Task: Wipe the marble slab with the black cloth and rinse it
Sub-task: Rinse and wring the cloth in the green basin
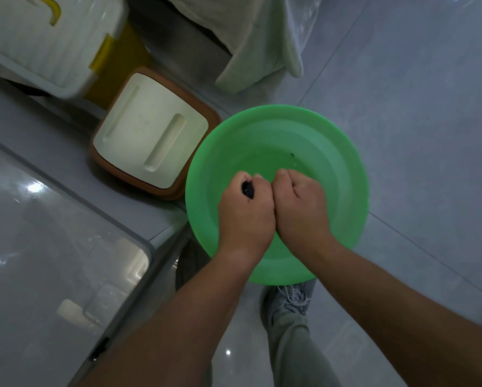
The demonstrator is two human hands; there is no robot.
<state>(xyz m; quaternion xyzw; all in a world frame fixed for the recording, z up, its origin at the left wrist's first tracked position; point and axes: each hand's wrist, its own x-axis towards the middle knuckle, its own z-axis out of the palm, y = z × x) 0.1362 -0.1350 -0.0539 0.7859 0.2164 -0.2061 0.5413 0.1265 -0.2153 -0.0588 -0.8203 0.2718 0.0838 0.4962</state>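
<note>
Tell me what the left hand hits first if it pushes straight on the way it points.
Probably the water in the green basin, then its floor. The left hand, gripping the black cloth, points forward and down into the basin; its height above the water is unclear.

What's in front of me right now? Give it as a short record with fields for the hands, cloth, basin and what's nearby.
left hand: fist gripping the cloth, a dark bit showing at the top
right hand: curled fist pressed against the left hand; cloth inside it not visible
basin: green, round, below both hands, seems to hold a little water
box: brown with cream lid, touching the basin's left rim
shoe: grey, at the basin's near edge
</note>
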